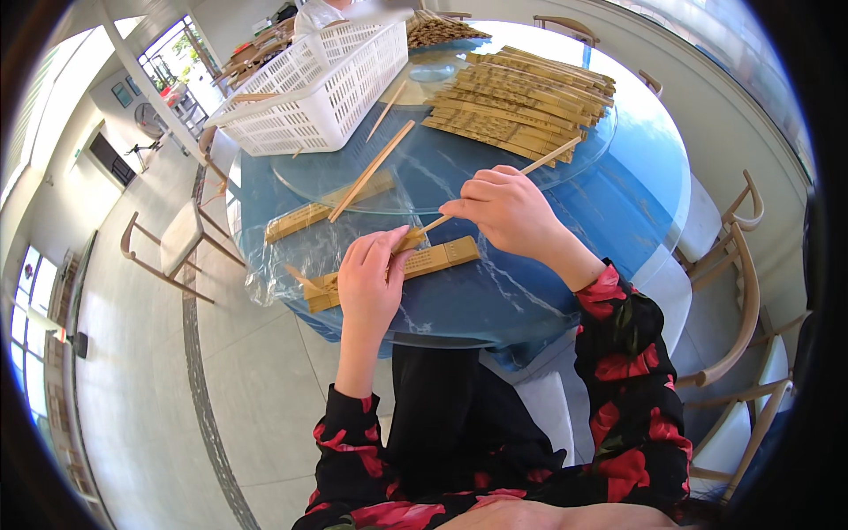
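Observation:
My right hand (512, 212) pinches a pair of pale wooden chopsticks (554, 155), slanting from upper right down to the left. Their lower end meets the mouth of a golden-brown paper sleeve (411, 239). The fingers of my left hand (373, 272) are closed on that sleeve; how far the chopsticks reach inside is hidden. Beneath my left hand lies a bundle of flat printed sleeves (446, 254), with a torn-looking flap (303, 279) at its left end. Beyond my hands, loose chopsticks (375, 168) lie across another sleeve bundle (300, 221) on clear plastic film (276, 254).
A white slatted plastic basket (340, 115) stands at the far left of the round, blue-covered table (521, 291). Many sleeved chopsticks (521, 102) are piled on the glass turntable, with another heap (437, 31) behind. Wooden chairs (181, 238) stand around; a person (320, 13) is across the table.

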Action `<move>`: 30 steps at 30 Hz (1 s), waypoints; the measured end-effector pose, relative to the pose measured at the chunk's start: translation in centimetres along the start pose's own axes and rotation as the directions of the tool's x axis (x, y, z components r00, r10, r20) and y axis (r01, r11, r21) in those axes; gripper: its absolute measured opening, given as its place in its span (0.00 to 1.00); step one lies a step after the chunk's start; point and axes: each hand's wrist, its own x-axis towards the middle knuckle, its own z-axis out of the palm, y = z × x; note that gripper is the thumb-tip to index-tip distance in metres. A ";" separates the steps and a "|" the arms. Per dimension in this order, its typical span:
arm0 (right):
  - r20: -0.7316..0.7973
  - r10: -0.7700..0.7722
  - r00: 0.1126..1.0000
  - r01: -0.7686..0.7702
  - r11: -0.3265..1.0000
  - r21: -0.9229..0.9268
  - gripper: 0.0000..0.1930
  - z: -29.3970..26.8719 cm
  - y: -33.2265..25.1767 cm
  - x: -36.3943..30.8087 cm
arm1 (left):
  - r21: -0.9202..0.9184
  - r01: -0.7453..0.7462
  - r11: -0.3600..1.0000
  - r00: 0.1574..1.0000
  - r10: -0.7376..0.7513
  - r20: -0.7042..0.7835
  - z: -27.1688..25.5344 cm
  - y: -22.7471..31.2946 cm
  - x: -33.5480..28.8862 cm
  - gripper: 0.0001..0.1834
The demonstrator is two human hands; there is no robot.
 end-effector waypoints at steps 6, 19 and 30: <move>0.035 0.010 0.999 -0.011 1.000 0.022 0.12 0.9 -0.2 -0.3 | -0.021 -0.022 1.000 0.999 0.023 0.033 -0.1 0.4 0.2 0.16; 0.110 0.082 0.990 -0.110 0.953 0.282 0.06 1.8 -0.7 -0.3 | -0.176 0.083 0.981 0.991 -0.064 0.115 0.1 -0.1 0.0 0.17; 0.134 0.156 0.979 -0.182 0.960 0.211 0.09 2.8 -3.2 0.0 | -0.127 0.034 0.991 0.989 -0.015 0.149 0.2 -0.5 0.0 0.12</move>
